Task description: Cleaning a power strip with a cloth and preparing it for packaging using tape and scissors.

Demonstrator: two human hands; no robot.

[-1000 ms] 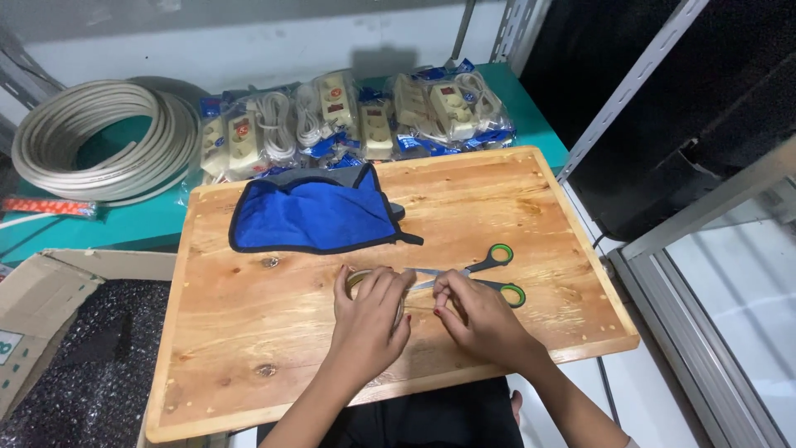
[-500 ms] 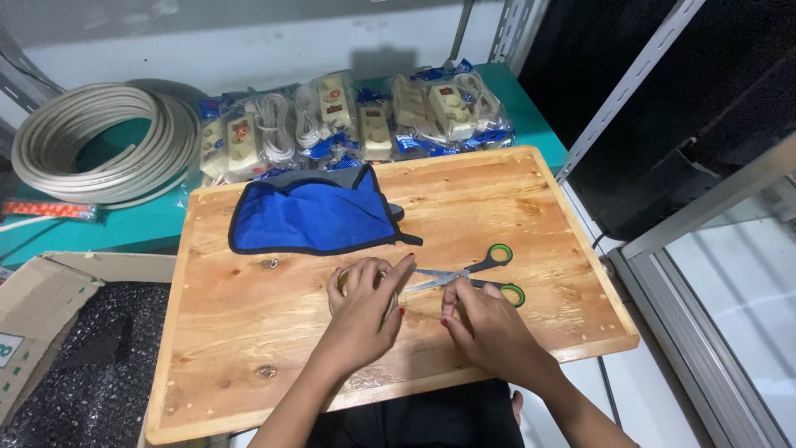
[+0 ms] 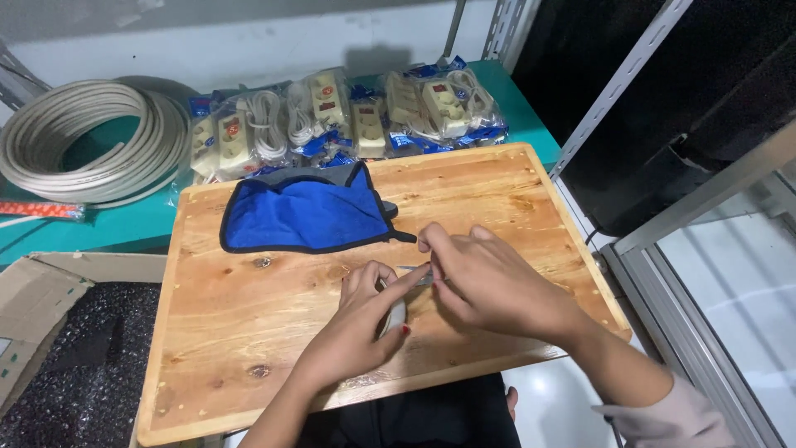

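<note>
head view: i see both hands meeting over the middle of the wooden board (image 3: 249, 332). my left hand (image 3: 365, 319) is curled, forefinger stretched out, with a small pale thing (image 3: 395, 315) showing under its fingers; i can't tell what it is. my right hand (image 3: 489, 282) is cupped over the spot, fingertips pinched on a thin metal blade (image 3: 414, 271) that peeks out between the two hands. looks like the scissors, mostly hidden under that palm now. my read: i'm in the middle of gripping and lining up the tool against the small piece; the next move would call for a steady hold and fingers kept off the edge.

a blue cloth pouch (image 3: 303, 216) lies flat behind the hands, apart from them. packed power strips (image 3: 332, 116) and a cable coil (image 3: 91, 141) sit on the teal tabletop (image 3: 514, 99).

against a second ago: the green scissor handles lay open to view on the board; now the right hand covers them.
</note>
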